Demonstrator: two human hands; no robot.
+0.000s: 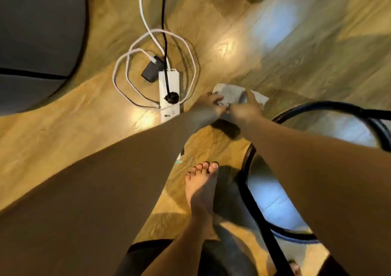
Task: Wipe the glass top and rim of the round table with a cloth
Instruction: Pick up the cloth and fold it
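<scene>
The person stands over a wooden floor (63,127) with both arms stretched forward and down; between the hands hangs a pale grey cloth (231,92), crumpled and partly folded. The left hand (208,102) has its fingers curled round the cloth's left edge; the right hand (246,108) grips the right side, thumb laid over the fabric. The picture is blurred there, so the finer lie of each finger is beyond telling. The cloth is held above the floor, just beside the round table (321,103) and apart from it; the table sits to the person's right, its dark rim curving round a glass top that catches pale blue light.

A bare foot (201,182) is planted on the floor near the table's rim. Beyond the left hand lies a white power strip (169,85); a black plug (172,96) sits in it, and a black charger (150,70) lies at its far end. A white cable (186,49) loops in loose coils around the strip; a black cable (164,22) runs away from the plug toward the top of the view. At the far left is a large grey cushion (38,32) with dark piping.
</scene>
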